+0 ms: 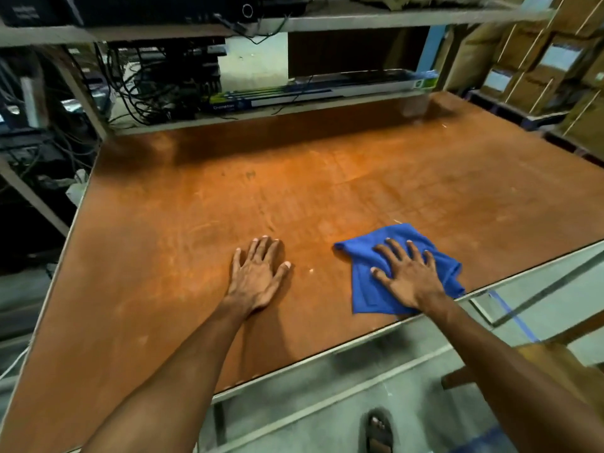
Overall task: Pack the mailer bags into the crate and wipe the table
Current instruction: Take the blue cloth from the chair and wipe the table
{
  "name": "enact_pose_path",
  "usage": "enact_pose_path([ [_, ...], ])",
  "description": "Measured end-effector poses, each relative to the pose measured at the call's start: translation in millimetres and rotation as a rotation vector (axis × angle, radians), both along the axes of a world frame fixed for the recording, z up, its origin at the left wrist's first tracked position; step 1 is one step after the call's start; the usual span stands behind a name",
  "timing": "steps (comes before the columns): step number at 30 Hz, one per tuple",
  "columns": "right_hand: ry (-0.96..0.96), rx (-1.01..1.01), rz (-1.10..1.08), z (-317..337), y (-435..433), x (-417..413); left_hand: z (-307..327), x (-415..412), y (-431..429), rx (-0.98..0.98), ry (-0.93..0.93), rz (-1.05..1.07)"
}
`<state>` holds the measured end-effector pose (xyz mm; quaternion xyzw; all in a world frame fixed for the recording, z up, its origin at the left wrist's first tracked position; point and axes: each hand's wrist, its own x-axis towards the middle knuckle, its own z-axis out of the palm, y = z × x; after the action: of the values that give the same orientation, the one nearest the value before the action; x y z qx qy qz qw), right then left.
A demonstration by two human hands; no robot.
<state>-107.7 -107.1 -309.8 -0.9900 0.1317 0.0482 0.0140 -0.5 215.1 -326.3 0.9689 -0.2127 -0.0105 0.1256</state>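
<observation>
Pressing a blue cloth (369, 289) onto the counter (228, 197).
Lower right of frame: right hand (408, 276) flat on cloth, fingers spread open; left hand (255, 276) beside it, fingers straight, on bare wood.

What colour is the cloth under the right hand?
Plain bright blue cloth, clearest in the head view.

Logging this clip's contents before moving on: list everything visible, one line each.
table: one, orange-brown, fills the middle
cloth: one, blue, near the table's front edge
long flat boxes: a few, blue, green and white, rear shelf
cables: many, black, tangled rear left
cardboard boxes: several, brown, stacked far right
left hand: one, flat on the bare table
right hand: one, flat on the cloth
foot in sandal: one, dark sandal, on the floor below the front edge
</observation>
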Motion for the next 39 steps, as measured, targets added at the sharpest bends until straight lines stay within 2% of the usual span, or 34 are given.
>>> enact_pose_path([
  [2, 0.018, 0.015, 0.002, 0.4, -16.5, 19.2, 1.5, 12.9, -25.7, -0.025, 0.012, 0.01],
  [6, -0.025, -0.004, 0.419, -8.9, -2.7, 25.4, 3.7, 48.8, -71.5, -0.018, -0.016, 0.046],
  [8, -0.049, 0.018, 0.499, -9.6, -27.8, 41.6, 3.6, 68.3, -90.2, -0.012, -0.009, 0.066],
  [11, -0.087, 0.023, 0.274, -12.5, -92.8, 98.3, -3.6, 81.7, -102.3, 0.008, 0.002, 0.122],
  [13, -0.047, 0.059, 0.1, -11.9, -120.3, 136.3, -9.6, 81.5, -103.9, 0.03, -0.037, 0.153],
  [15, -0.049, 0.066, 0.089, -12.7, -114.3, 158.9, -11.9, 80.2, -104.7, 0.021, -0.062, 0.173],
  [20, -0.052, 0.078, 0.621, -11.0, -84.0, 167.4, -17.5, 83.2, -103.6, 0.029, -0.086, 0.193],
  [22, -0.063, 0.069, 0.535, -9.8, -105.0, 205.8, -17.2, 83.4, -102.6, 0.038, -0.08, 0.18],
  [25, -0.014, 0.118, 0.215, -5.0, -128.0, 261.6, -10.2, 81.4, -104.9, 0.019, -0.076, 0.183],
  [27, -0.014, 0.11, 0.27, -4.7, -110.5, 274.1, -6.4, 80.9, -106.3, 0.01, -0.088, 0.197],
  [31, -0.033, 0.08, 0.641, -12.1, -72.3, 264.4, -8.6, 108.0, -110.8, -0.025, -0.089, 0.226],
  [33, -0.048, 0.087, 0.574, -11.6, -86.5, 290.8, -8.9, 140.4, -115.4, -0.041, -0.077, 0.257],
  [37, -0.033, 0.102, 0.185, -8.6, -118.0, 358.8, -7.2, 217.5, -130.8, -0.041, -0.058, 0.226],
  [39, -0.038, 0.065, 0.235, -8.5, -109.1, 373.3, -5.7, 260.2, -137.0, -0.046, -0.048, 0.216],
])
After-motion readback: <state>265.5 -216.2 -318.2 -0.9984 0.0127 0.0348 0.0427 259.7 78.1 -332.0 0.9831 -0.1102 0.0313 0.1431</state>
